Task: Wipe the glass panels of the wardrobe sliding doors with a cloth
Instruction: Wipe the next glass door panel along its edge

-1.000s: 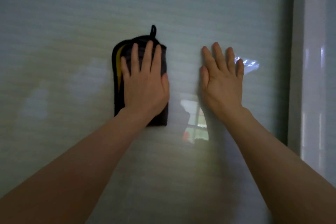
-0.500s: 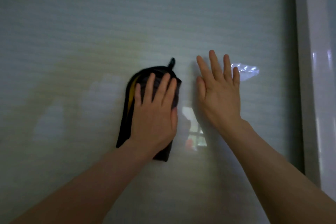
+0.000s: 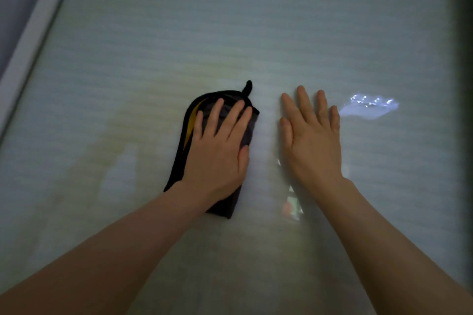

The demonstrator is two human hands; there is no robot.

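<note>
A ribbed, frosted glass panel (image 3: 256,33) of the wardrobe door fills the view. A folded dark cloth (image 3: 185,151) with a yellow strip and a small loop at its top lies flat against the glass. My left hand (image 3: 217,151) presses on the cloth with straight fingers. My right hand (image 3: 311,140) rests flat on the bare glass just right of the cloth, fingers straight and holding nothing.
A pale door frame (image 3: 33,33) runs diagonally along the left edge. A dark vertical edge (image 3: 464,84) bounds the panel on the right. Bright reflections (image 3: 371,107) show on the glass beside and below my right hand.
My left hand has slid the cloth down the glass and tilted it. My right hand has stayed on the glass beside it. The view has shifted left, bringing the left frame into sight.
</note>
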